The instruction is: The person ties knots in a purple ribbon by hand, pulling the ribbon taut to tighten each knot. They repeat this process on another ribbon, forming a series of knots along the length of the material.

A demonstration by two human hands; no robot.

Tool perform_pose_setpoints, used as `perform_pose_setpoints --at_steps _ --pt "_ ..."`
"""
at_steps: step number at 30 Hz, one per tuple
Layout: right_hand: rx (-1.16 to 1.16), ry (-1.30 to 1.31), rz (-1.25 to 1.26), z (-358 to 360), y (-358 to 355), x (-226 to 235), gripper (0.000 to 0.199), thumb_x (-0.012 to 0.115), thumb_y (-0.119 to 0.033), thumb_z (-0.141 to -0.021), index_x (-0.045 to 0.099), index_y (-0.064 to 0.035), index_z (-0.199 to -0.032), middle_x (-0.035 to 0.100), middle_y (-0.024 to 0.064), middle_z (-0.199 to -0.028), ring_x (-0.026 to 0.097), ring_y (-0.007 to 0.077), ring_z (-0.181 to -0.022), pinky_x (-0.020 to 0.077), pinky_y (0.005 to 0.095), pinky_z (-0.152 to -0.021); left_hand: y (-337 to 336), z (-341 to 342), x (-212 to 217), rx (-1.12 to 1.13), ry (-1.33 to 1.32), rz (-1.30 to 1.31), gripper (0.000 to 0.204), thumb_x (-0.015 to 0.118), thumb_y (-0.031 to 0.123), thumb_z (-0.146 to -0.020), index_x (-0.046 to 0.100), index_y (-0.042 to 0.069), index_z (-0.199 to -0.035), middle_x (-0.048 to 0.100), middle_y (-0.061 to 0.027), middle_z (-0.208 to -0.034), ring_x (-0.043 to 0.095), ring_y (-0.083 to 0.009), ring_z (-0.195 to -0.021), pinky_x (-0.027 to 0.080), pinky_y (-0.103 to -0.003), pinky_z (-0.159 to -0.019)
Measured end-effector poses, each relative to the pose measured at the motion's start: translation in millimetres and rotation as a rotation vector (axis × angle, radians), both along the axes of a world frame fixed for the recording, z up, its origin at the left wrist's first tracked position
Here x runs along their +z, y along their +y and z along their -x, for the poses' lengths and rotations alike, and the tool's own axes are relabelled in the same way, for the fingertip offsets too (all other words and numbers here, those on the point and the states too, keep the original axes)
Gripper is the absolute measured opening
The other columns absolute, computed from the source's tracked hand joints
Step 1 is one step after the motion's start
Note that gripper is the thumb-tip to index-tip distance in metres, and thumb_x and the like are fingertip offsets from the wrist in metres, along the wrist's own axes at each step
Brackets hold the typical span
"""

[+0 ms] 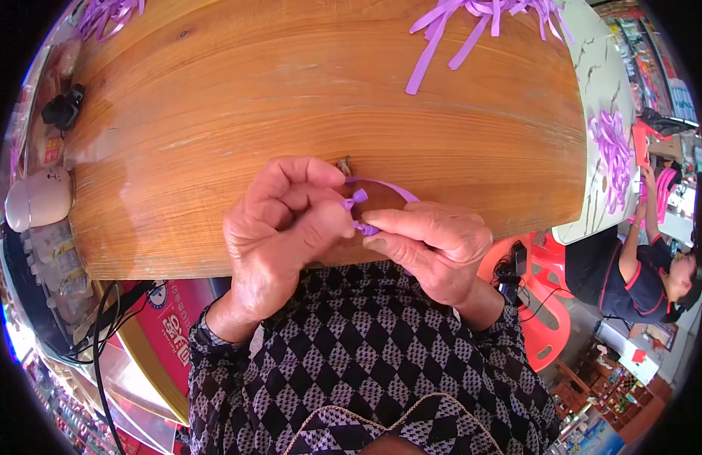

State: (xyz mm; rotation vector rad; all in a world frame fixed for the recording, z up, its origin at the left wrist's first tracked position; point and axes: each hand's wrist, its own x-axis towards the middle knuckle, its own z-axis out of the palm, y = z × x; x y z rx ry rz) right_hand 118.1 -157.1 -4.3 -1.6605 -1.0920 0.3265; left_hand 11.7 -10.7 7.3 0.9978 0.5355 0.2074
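A purple ribbon (397, 189) is looped and partly knotted between my two hands, just above the near edge of the wooden table. My left hand (290, 220) pinches one part of it between thumb and curled fingers. With thumb and forefinger, my right hand (434, 246) grips the ribbon close to the small knot. A loop of the strip arches from the left fingers over to the back of the right hand. Fingertips hide part of the knot. A small brown thing (344, 164) lies on the wood just beyond my left fingers.
Cut purple ribbons (472, 30) lie at the far right of the wooden table (214, 114), more at the far left. Another ribbon bundle (613, 155) rests on the white marbled table. Nearby are a pinkish-white rounded object (43, 199), a red plastic chair (544, 326) and another person (639, 265).
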Motion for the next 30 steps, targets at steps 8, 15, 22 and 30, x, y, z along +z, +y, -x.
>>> perform_pose_setpoints --at_steps 8,15,22,30 --pt "0.010 0.014 -0.040 2 -2 -5 0.022 0.074 -0.004 -0.069 0.067 0.0031 -0.089 0.063 0.0105 -0.066 0.057 0.0168 -0.052 0.0438 0.0259 -0.048 4 3 6 -0.148 0.122 -0.120 0.025 0.064 0.000 -0.079 0.058 -0.002 -0.104 0.062 -0.0028 -0.087 0.055 -0.0046 -0.075 0.045 -0.016 -0.066" --pt "-0.020 -0.104 -0.113 3 -2 -5 0.024 0.074 -0.001 -0.067 0.067 0.0022 -0.090 0.057 0.0081 -0.058 0.049 0.0157 -0.045 0.0365 0.0268 -0.041 11 4 10 -0.239 0.200 -0.013 0.008 0.062 0.000 -0.081 0.062 -0.003 -0.088 0.061 -0.0023 -0.073 0.053 -0.0045 -0.062 0.043 -0.018 -0.057" --pt "-0.035 -0.173 -0.146 2 0 -2 0.027 0.074 -0.001 -0.066 0.067 0.0002 -0.092 0.048 0.0046 -0.052 0.041 0.0143 -0.041 0.0291 0.0280 -0.038 -3 5 8 -0.182 0.133 -0.229 0.008 0.060 0.004 -0.084 0.059 -0.002 -0.081 0.059 -0.0014 -0.067 0.051 -0.0045 -0.059 0.041 -0.018 -0.054" --pt "-0.033 -0.107 -0.166 3 -2 -8 0.026 0.075 -0.002 -0.066 0.067 0.0005 -0.091 0.053 0.0061 -0.055 0.044 0.0141 -0.042 0.0312 0.0269 -0.038 -6 4 3 -0.167 0.108 -0.268 0.009 0.059 0.006 -0.086 0.058 -0.002 -0.082 0.056 0.0004 -0.068 0.049 -0.0036 -0.061 0.040 -0.019 -0.054"
